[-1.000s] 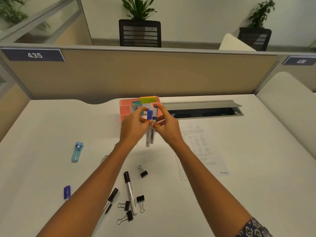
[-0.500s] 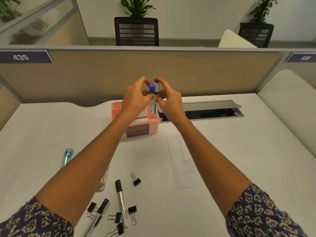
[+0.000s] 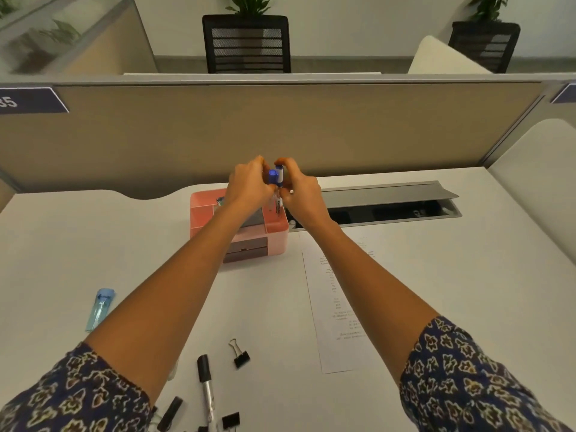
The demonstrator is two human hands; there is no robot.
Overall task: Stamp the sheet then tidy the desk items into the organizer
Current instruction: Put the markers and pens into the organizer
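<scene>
Blue-capped markers (image 3: 275, 177) lowered toward pink organizer (image 3: 276, 238); upright, caps up; left hand (image 3: 247, 186), right hand (image 3: 301, 194) both pinching them.

Markers: two blue-capped white markers (image 3: 275, 179), upright, frame centre
Grip: pinched by left hand (image 3: 247, 187) and right hand (image 3: 300, 196)
Beneath: pink plastic organizer box (image 3: 277, 238)

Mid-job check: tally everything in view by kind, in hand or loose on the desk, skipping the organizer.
Blue-capped markers: 2
Black-capped markers: 2
Binder clips: 2
Blue translucent item: 1
Printed sheet: 1
Total: 8 (more may be hidden)
</scene>
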